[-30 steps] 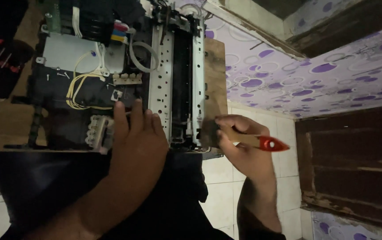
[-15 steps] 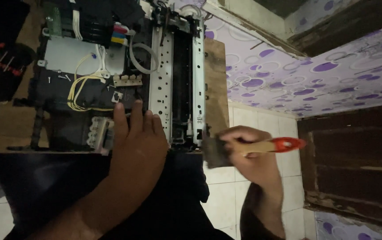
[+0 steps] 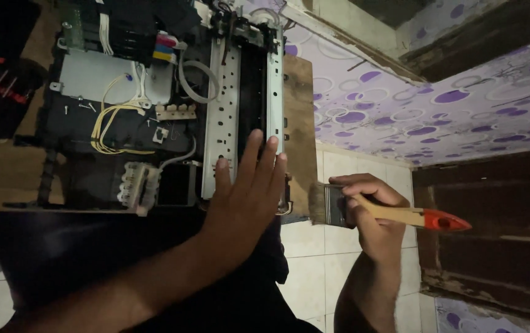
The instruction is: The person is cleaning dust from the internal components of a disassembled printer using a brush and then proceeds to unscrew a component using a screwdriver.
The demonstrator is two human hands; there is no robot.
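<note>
An opened printer [image 3: 154, 117] with its cover off lies on a wooden board [image 3: 299, 123]. Its metal rail, yellow wires and colour ink tubes are exposed. My left hand [image 3: 246, 191] rests flat on the near end of the metal rail [image 3: 225, 117], fingers spread. My right hand [image 3: 370, 209] grips a paintbrush [image 3: 388, 213] with a pale wooden handle and red tip. The bristles point left, just off the board's right edge, level with the printer's near corner.
White floor tiles [image 3: 314, 271] lie beneath the board. A wall with purple circle patterns [image 3: 431, 105] runs to the right, above dark wooden panelling [image 3: 493, 234]. A dark object with red parts [image 3: 0, 86] sits at the far left. My dark-clothed lap fills the lower left.
My left hand has slid right, from the wiring side onto the metal rail. My right hand has drawn the brush away from the printer's edge, out to the right.
</note>
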